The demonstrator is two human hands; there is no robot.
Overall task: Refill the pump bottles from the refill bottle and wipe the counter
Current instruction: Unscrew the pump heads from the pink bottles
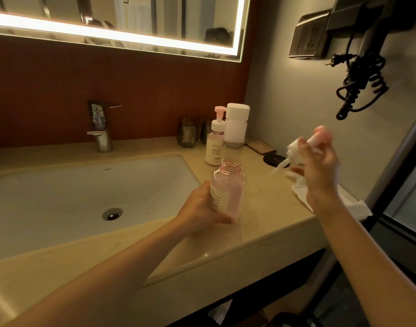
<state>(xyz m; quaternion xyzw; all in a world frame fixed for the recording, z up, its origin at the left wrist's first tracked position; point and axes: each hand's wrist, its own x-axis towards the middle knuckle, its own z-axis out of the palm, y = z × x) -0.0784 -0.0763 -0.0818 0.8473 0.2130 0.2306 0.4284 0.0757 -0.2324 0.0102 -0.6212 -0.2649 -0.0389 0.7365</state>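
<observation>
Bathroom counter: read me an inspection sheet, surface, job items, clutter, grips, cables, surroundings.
Surface: beige stone counter, white paper towel at its right edge.
Job's things: uncapped clear pink bottle; white pump head removed; white pump bottle with pink nozzle and white-capped clear bottle stand behind.
Clutter: dark glass tumblers, black round disc.
Grips: left hand holds the pink bottle; right hand holds the pump head.
Cables: black coiled cord hangs on the wall, plug loose.
Surroundings: white sink, chrome tap, lit mirror.
</observation>
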